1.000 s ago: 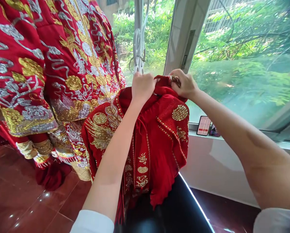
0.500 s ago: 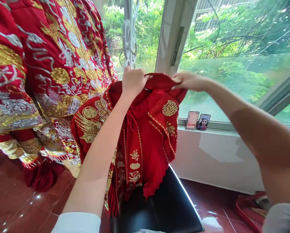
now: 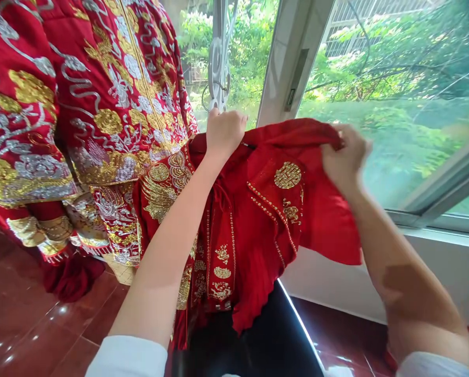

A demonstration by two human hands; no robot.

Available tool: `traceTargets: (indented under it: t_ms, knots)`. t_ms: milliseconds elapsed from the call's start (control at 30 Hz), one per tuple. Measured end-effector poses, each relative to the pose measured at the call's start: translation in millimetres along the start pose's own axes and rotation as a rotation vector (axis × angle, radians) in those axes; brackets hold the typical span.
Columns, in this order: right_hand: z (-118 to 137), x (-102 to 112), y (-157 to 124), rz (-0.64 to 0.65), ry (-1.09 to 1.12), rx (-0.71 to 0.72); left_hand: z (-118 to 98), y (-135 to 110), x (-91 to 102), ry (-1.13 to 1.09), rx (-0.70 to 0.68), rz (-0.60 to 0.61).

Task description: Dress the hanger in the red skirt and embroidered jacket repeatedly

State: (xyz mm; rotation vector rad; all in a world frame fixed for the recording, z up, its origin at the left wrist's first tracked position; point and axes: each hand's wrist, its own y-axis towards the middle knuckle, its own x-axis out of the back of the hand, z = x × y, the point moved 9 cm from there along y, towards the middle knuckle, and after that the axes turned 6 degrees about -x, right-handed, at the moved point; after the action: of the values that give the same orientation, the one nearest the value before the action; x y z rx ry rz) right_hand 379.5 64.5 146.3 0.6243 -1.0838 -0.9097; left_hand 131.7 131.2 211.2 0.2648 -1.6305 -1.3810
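Observation:
A red garment (image 3: 242,230) with gold embroidery and bead-edged panels hangs in front of me. My left hand (image 3: 225,131) is closed around its top at the neckline, and a thin wire hook (image 3: 205,97) shows just above the fist. Out to the right, my right hand (image 3: 344,154) grips the upper edge of a plain red cloth part (image 3: 328,225) and holds it stretched sideways. That cloth drapes down between the embroidered panel and my forearm. Whatever lies inside my left fist is hidden.
Red jackets with gold and silver embroidery (image 3: 112,94) hang at the left. Beneath the garment is a black surface (image 3: 258,345) with a bright edge. Windows with a metal frame (image 3: 293,57) stand ahead, above a white wall (image 3: 336,283). The floor (image 3: 73,324) is dark red tile.
My right hand has moved right and pulled the red cloth out, spreading it wide. The cloth and arm now cover the phones on the sill. My left hand keeps its hold.

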Motion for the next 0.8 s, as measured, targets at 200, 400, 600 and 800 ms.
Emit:
traceTargets:
  t_ms: [200, 400, 600, 800]
  knots:
    - [10.7, 4.3, -8.1, 0.205, -0.021, -0.085, -13.7, -6.1, 12.1, 0.001, -0.072, -0.018]
    - [26.6, 12.9, -4.1, 0.168, -0.167, -0.041, -92.4, -76.1, -18.5, 0.02, -0.513, 0.123]
    - [47.7, 73.7, -29.2, -0.043, -0.231, -0.022, -87.8, -95.3, -55.7, 0.031, -0.43, 0.156]
    - [127.6, 25.6, -166.3, 0.089, -0.434, 0.163, -70.4, -95.3, -79.0, -0.462, -0.191, 0.234]
